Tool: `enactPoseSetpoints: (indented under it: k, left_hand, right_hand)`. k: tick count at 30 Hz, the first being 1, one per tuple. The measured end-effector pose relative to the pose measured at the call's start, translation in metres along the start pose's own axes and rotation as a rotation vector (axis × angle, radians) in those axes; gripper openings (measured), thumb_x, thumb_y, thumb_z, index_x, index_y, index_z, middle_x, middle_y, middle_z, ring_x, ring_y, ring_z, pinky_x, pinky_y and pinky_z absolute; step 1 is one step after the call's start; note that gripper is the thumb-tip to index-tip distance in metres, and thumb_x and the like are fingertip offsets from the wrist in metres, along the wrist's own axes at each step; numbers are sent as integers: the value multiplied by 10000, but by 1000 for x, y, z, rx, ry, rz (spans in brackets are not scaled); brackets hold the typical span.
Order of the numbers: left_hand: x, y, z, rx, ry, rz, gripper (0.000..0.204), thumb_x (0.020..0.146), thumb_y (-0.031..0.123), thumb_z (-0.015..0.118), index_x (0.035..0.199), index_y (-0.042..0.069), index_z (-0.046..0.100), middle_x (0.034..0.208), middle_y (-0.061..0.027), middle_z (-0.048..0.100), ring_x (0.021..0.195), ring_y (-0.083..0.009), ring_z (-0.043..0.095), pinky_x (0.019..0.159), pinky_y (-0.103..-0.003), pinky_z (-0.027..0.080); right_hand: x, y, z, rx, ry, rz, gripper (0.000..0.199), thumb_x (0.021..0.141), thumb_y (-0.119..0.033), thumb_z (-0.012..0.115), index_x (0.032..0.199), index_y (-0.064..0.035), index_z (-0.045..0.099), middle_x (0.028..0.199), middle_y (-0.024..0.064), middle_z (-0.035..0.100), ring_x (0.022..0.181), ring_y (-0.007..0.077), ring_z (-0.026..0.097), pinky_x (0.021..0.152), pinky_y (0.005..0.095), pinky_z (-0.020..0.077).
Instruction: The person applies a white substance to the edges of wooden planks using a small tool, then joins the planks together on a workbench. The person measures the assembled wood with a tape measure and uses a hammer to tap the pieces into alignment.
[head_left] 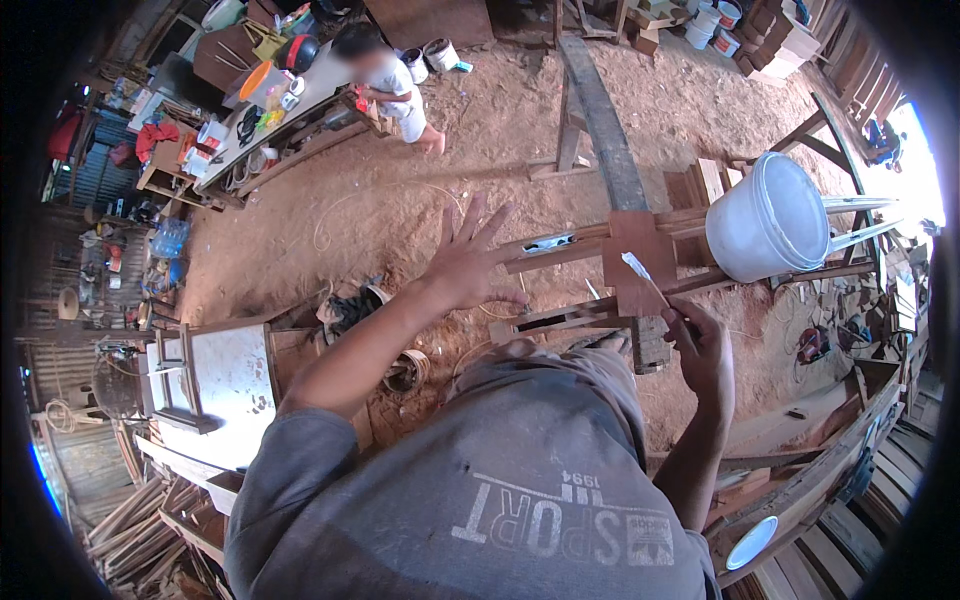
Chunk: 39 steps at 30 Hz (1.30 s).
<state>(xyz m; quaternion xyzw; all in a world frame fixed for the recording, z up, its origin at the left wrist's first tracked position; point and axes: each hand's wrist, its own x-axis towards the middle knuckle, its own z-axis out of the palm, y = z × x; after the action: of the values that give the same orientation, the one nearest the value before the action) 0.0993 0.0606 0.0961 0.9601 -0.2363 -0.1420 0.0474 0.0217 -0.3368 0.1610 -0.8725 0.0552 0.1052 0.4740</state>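
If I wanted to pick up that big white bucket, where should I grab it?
Grab the white bucket by its rim, probably with two hands. It lies tilted on the wooden frame, its wide mouth turned up and to the right, so that edge is open to reach. Its walls look smooth and too wide for one hand. Come from the right, away from the right hand holding the brush.

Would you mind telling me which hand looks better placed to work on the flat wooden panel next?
Probably the right hand: it holds the thin tool, whose pale tip lies over the wooden panel. The left hand is open, fingers spread, holding nothing, beside the wooden rails.
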Motion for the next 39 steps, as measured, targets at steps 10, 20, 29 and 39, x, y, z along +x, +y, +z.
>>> enactPoseSetpoints:
  k: [10,20,29,39]
  left_hand:
    - [1,19,15,104,83,-62,1215,761,1047,435,1708,285,437,1862,-139,66,1680,-506,-98,1263,-799,-86]
    - [7,46,14,326,110,-47,1237,826,1000,416,1668,96,479,1827,-119,239,1694,-446,65,1263,-824,2]
    - [14,53,9,372,57,-76,1004,1061,806,243,1716,53,361,1857,-83,145,1707,-399,-2,1297,-782,-10]
    - [25,41,8,388,69,-158,1055,1018,865,263,1749,105,296,1864,-80,115,1712,-386,-15,1290,-779,-55]
  right_hand:
    - [4,13,5,22,-9,-53,355,1058,-202,734,1311,47,742,992,176,782,841,201,762,784,361,586]
    - [5,6,9,-70,-33,-63,384,1072,-258,730,1305,48,743,1037,192,793,911,211,772,831,368,589]
    - [9,-3,12,-7,-71,-13,343,1065,-239,734,1311,-3,769,1023,173,803,883,187,744,827,351,574]
    - [17,6,20,3,-46,-92,322,1051,-196,735,1300,6,758,1196,183,789,1019,240,759,904,376,580]
